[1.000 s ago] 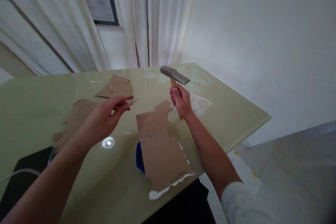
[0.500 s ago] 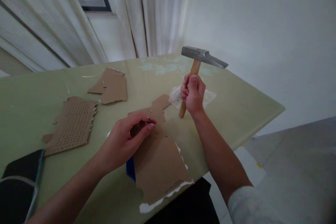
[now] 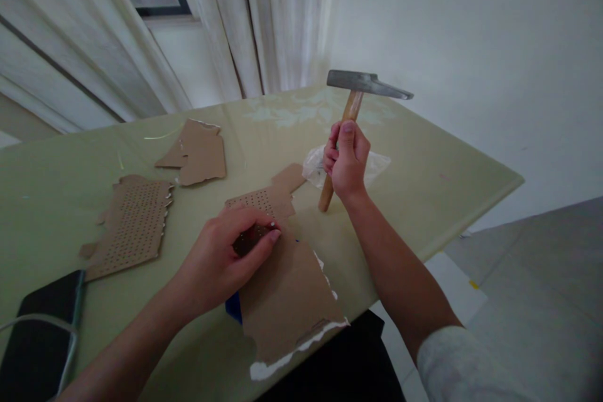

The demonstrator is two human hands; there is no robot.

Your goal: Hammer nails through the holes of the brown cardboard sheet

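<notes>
My right hand (image 3: 347, 154) is wrapped round the wooden handle of a hammer (image 3: 360, 82), its grey metal head raised above the table. Thumb and forefinger of my left hand (image 3: 230, 242) pinch a small nail (image 3: 272, 225) against a piece of brown cardboard (image 3: 292, 301) with torn white edges. Rows of small holes run across the cardboard's far part, some of them hidden by my left fingers. Under the cardboard's left side a bit of a blue object (image 3: 233, 308) shows; the rest of it is covered.
Another perforated cardboard piece (image 3: 136, 223) lies to the left, with torn cardboard scraps (image 3: 202, 154) behind it. A phone (image 3: 47, 333) with a cable over it rests at the near left. Behind my right hand is a clear plastic bag (image 3: 377, 166). The table (image 3: 424, 195) ends at a wall.
The hammer head has risen slightly with my right hand. My left fingertips have shifted slightly nearer on the cardboard, still pinching the nail. The view has moved a little.
</notes>
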